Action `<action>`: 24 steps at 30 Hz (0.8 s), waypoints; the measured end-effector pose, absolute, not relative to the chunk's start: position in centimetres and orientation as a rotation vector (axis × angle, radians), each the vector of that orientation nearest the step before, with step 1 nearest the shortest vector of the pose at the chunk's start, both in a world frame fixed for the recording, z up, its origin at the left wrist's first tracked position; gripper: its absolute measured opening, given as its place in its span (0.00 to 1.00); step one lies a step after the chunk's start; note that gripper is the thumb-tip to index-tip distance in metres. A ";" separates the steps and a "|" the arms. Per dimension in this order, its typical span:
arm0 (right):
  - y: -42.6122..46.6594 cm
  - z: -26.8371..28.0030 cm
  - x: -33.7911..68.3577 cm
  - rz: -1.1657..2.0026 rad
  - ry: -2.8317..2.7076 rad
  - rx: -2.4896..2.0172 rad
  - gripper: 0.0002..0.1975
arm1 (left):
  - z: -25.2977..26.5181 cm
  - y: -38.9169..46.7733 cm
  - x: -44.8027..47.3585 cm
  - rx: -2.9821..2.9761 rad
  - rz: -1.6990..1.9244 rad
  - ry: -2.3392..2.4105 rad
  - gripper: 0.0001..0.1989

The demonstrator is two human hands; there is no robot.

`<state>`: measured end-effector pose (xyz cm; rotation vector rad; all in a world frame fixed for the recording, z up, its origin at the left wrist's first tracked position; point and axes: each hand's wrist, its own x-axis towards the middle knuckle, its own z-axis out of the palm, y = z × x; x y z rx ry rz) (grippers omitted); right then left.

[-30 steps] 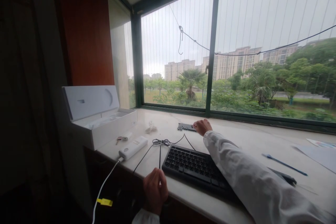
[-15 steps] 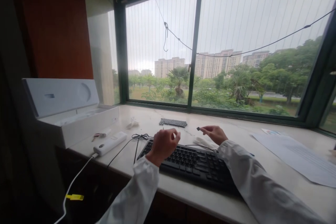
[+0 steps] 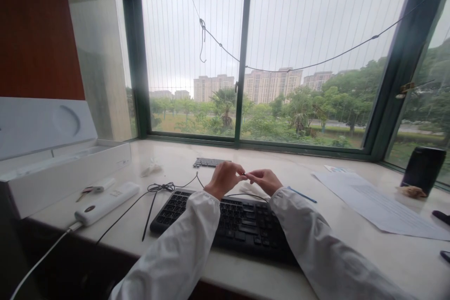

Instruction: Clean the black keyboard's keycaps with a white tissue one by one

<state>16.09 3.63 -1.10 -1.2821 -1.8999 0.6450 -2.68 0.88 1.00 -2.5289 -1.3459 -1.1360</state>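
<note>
Hands meet above the black keyboard [image 3: 225, 222] — left hand [image 3: 223, 179] and right hand [image 3: 265, 181] pinch fingertips together on one small dark piece [image 3: 243, 175], too tiny to identify. Behind them, a strip of loose keys [image 3: 207, 162] lies on the marble sill [image 3: 351, 239].

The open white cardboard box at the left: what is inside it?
The open white cardboard box shows only a pale moulded tray along its top. Whether the tray holds anything cannot be told, because the box's front wall hides the lower part.
</note>
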 end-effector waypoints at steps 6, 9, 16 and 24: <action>4.1 -1.7 17.5 0.266 -2.019 -1.468 0.15 | 0.6 1.1 -4.0 -2.486 -1.118 -1.336 0.07; 4.8 -3.2 18.0 0.189 -2.184 -1.596 0.12 | 0.4 1.2 -4.2 -2.484 -1.140 -1.292 0.07; 5.7 -3.4 18.0 0.440 -1.897 -1.504 0.11 | -0.1 1.1 -3.7 -2.479 -1.246 -1.275 0.07; 3.2 -1.6 14.4 1.329 -1.287 -0.901 0.21 | -0.3 0.5 -2.7 -2.456 -1.556 -1.210 0.09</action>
